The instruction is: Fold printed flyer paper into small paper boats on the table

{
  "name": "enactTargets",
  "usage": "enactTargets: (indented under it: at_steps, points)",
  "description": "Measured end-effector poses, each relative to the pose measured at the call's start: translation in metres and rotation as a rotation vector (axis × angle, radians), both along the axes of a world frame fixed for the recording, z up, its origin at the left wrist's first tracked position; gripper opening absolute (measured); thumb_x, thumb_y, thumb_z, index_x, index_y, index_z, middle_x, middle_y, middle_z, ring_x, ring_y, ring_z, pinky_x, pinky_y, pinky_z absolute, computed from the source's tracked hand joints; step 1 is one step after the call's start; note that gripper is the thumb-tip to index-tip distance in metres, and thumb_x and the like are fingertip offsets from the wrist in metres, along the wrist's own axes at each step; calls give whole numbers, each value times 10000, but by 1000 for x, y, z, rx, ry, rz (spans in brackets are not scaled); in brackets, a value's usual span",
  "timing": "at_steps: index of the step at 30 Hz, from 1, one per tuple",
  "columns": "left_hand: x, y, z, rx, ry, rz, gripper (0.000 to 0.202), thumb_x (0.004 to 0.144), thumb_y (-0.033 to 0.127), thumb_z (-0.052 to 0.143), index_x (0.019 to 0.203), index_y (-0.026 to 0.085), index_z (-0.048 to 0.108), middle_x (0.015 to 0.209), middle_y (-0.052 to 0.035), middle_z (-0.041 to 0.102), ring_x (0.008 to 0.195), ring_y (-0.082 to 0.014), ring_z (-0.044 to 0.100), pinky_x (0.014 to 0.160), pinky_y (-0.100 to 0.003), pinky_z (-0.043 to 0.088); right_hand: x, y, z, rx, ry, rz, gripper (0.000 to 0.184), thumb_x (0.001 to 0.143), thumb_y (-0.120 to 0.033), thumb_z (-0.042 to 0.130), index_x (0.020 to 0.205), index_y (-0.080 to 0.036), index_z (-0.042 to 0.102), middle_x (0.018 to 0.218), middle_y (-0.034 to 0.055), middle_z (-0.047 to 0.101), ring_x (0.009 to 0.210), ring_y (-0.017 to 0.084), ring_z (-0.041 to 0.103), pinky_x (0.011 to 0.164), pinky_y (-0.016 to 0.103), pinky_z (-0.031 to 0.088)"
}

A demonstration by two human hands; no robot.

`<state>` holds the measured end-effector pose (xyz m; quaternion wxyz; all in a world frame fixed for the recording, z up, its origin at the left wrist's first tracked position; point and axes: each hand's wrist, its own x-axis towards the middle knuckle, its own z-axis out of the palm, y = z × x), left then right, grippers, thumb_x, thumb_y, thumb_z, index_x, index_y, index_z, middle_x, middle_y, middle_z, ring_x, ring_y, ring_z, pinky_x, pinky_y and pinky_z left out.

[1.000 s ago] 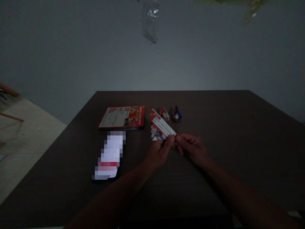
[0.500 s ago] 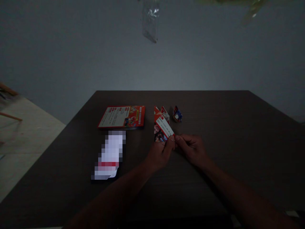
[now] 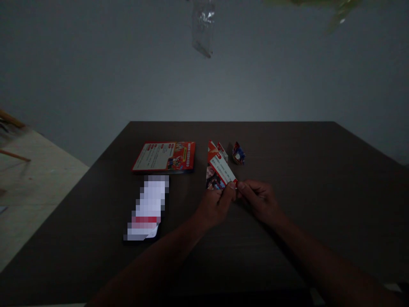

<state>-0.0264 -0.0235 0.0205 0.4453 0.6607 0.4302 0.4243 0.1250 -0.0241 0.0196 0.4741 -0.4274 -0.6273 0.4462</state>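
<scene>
Both hands pinch the near corner of a folded red and white printed paper (image 3: 219, 170) above the dark table (image 3: 313, 179). My left hand (image 3: 215, 204) grips it with thumb and fingers from the left; my right hand (image 3: 258, 198) pinches the same corner from the right. The paper is folded into a narrow pointed shape that tips away from me. Just behind it stands a small folded paper piece (image 3: 223, 150), and right of that another small folded piece (image 3: 238, 153).
A red printed booklet (image 3: 164, 157) lies flat at the left back of the table. A blurred white and red sheet (image 3: 147, 209) lies nearer, to the left. A clear plastic bag (image 3: 203, 27) hangs on the wall. Light floor (image 3: 28, 187) at left.
The folded paper has been turned more upright and narrower between my fingers. Both hands stayed almost in the same place.
</scene>
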Motion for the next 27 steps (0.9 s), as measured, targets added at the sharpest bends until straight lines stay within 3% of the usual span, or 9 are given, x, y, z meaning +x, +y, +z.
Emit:
enactTargets:
  at_steps: [12,16,19,21,23,27]
  points:
    - [-4,2,0,-58,-54,-80,412,876,434,423,550,184,454,556,19,459,568,-114,449,572,-242,381,7,6,-3,-22,38,45,385,864,-457,532,611,-169,568,570,-18,507,540,110,448,516,243,342]
    - [-4,3,-3,-102,-83,-151,400,864,411,461,541,175,477,533,20,467,552,-109,458,553,-238,378,6,7,2,-20,81,41,296,838,-421,586,672,-177,605,606,-10,566,576,122,499,560,253,394]
    - [-2,5,-4,-121,-126,-161,336,857,421,486,643,167,535,595,12,528,580,-114,498,566,-240,405,4,7,3,-9,90,-19,236,800,-387,639,692,-177,643,611,-3,601,574,128,522,548,254,412]
    - [-1,7,-3,-121,-212,-121,254,842,421,532,845,170,568,736,-8,603,656,-131,550,609,-253,438,3,7,1,14,77,-107,223,790,-380,648,694,-178,655,616,-3,615,565,125,526,537,249,418]
    - [-1,9,-2,-95,-327,-28,319,813,391,595,1046,190,509,935,-46,634,778,-157,591,660,-269,465,3,8,-1,41,38,-190,208,792,-372,644,716,-179,667,649,2,642,582,128,548,554,252,432]
    - [-2,9,-1,33,-322,188,478,806,330,636,1193,217,381,1140,-92,574,1005,-198,574,735,-281,478,4,7,-2,170,-176,-219,179,821,-335,611,751,-182,673,709,20,667,636,147,586,606,274,448]
